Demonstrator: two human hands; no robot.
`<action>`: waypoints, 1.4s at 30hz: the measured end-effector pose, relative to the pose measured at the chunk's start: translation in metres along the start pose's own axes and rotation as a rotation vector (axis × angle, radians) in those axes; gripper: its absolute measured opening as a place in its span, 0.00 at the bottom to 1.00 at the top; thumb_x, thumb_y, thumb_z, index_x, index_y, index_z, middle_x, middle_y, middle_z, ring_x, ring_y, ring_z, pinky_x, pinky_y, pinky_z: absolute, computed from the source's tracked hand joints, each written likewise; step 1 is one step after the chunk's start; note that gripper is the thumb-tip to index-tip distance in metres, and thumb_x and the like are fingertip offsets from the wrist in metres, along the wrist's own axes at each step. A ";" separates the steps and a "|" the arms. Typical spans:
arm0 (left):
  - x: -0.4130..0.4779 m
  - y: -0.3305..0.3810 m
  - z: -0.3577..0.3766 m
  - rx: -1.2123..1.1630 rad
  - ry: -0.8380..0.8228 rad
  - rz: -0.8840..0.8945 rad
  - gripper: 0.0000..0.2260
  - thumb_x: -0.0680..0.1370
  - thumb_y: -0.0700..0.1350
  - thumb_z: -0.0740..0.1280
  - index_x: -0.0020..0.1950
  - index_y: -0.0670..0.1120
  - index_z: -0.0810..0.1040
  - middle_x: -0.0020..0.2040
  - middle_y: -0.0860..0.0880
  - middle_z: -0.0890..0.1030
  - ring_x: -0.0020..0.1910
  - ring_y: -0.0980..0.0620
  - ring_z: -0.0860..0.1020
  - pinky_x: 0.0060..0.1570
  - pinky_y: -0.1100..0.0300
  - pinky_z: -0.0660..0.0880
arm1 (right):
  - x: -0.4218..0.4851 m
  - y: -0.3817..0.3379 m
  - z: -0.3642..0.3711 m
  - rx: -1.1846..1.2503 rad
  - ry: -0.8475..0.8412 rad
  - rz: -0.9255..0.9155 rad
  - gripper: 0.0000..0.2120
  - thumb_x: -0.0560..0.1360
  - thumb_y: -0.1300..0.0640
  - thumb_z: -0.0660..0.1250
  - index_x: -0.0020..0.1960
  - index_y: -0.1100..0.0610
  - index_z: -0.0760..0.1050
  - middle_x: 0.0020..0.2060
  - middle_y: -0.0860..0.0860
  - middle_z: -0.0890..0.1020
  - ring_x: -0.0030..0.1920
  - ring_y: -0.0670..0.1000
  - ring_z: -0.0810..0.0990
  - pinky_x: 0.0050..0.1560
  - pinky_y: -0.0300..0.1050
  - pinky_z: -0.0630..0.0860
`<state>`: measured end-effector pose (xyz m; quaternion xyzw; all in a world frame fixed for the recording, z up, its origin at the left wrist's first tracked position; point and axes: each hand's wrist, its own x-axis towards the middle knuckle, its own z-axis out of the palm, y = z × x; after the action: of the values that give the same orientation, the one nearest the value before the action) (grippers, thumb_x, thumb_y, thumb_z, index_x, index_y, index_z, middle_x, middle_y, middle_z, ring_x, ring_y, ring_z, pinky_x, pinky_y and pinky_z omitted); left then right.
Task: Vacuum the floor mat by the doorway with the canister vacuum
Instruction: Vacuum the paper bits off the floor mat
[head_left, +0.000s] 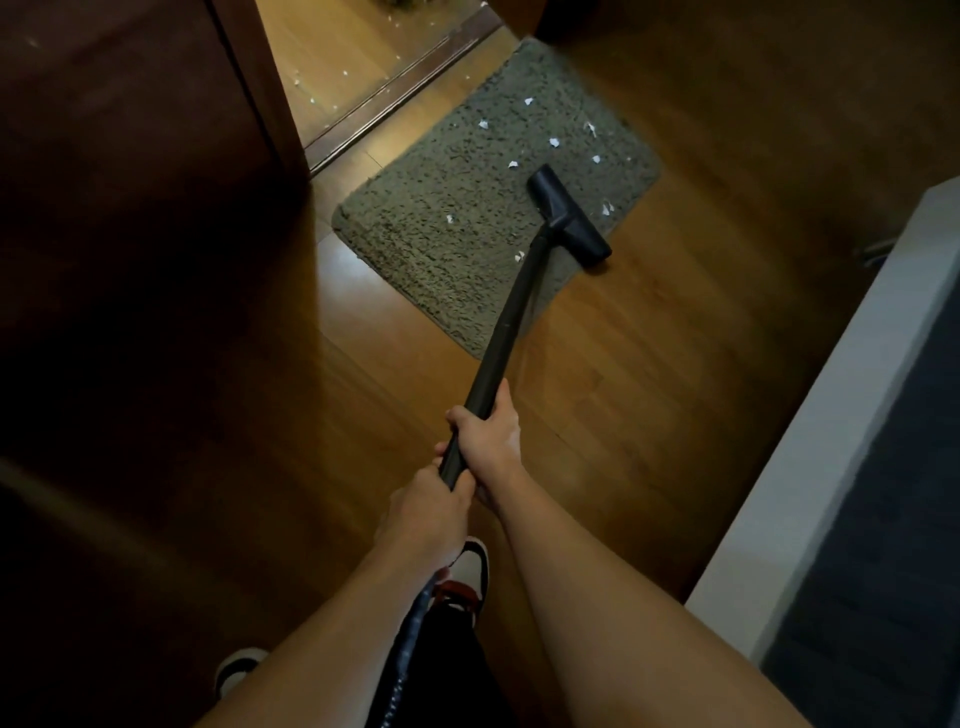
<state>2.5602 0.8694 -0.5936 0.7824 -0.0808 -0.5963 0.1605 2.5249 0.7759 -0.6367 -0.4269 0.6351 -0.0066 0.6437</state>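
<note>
the grey shag floor mat (457, 218) lies on glossy wood floor (649, 364) just beside the doorway threshold (395, 88), dotted with white paper scraps (555, 142). the black nozzle (569, 215) rests at the mat's right edge, one end over bare floor. both hands wrap their fingers round the wand (511, 317): right hand (491, 431) further along, left hand (431, 509) just behind it.

The hose (408, 654) runs beneath the left forearm (337, 623) and is cut off by the near edge. The left hand (426, 512) covers the near end of the wand (511, 306). White scraps (555, 142) on the mat (441, 208) are too small to identify. The left forearm partly hides both shoes (470, 569).
</note>
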 end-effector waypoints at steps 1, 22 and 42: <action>-0.003 -0.005 -0.003 0.008 -0.007 0.004 0.12 0.82 0.57 0.56 0.54 0.51 0.73 0.37 0.45 0.81 0.29 0.47 0.79 0.32 0.55 0.79 | -0.004 0.002 0.004 0.003 0.000 0.003 0.40 0.79 0.63 0.67 0.81 0.43 0.48 0.50 0.58 0.78 0.27 0.52 0.81 0.30 0.46 0.80; -0.117 -0.183 -0.070 0.110 0.079 -0.035 0.05 0.84 0.48 0.57 0.56 0.53 0.72 0.41 0.53 0.78 0.36 0.57 0.78 0.34 0.63 0.73 | -0.161 0.106 0.133 0.001 -0.117 0.062 0.44 0.80 0.61 0.66 0.81 0.38 0.40 0.66 0.58 0.74 0.29 0.51 0.83 0.30 0.43 0.80; -0.036 -0.056 -0.024 -0.111 -0.028 -0.061 0.12 0.82 0.58 0.56 0.51 0.53 0.75 0.33 0.45 0.80 0.24 0.47 0.77 0.29 0.56 0.77 | -0.044 0.032 0.037 -0.008 -0.066 0.019 0.42 0.80 0.62 0.66 0.82 0.41 0.45 0.51 0.53 0.78 0.27 0.51 0.81 0.31 0.45 0.80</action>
<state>2.5693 0.9367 -0.5750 0.7659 -0.0262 -0.6155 0.1842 2.5299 0.8405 -0.6248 -0.4234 0.6177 0.0162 0.6625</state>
